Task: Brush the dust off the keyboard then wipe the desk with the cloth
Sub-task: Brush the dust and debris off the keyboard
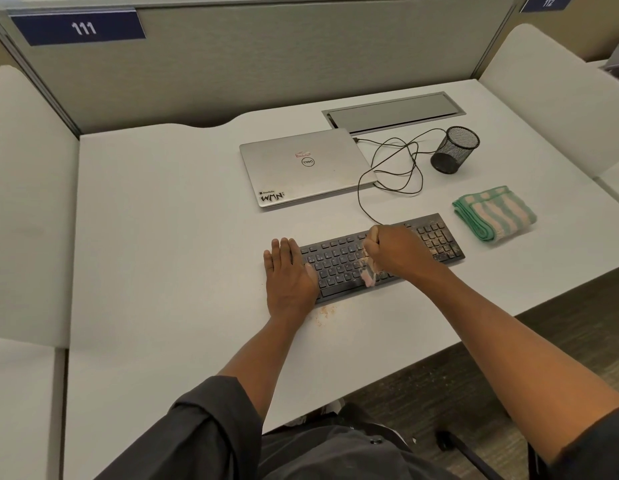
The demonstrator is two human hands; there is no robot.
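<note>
A: Head view, looking down at a white surface (162, 237). What writing can be read?

B: A blue sign (80, 28) on the partition reads "111"; a second sign (548, 2) at the top right, cut by the frame edge, reads "112". The closed silver laptop (306, 166) carries a Dell logo, a sticker reading "WMN", and a small red-edged label too small to read.

A: What is hard to make out?

B: The brush (367, 273) is blurred and mostly hidden under the right hand (396, 251); only a pale pink tip shows over the keys. Key legends are unreadable.

A: And the hands?

B: The right hand is curled into a fist around the brush, over the middle of the black keyboard (381, 256). The left hand (288, 271) lies flat, fingers straight and together, pressing on the keyboard's left end. Dust speckles the number pad, and crumbs (323, 311) lie on the surface just in front of the keyboard.

A: Where is the cloth?

B: The folded green-and-white striped cloth (495, 213) lies just right of the keyboard, untouched. A black mesh cup (455, 148) stands behind it, beside a looped black cable (394, 164).
</note>
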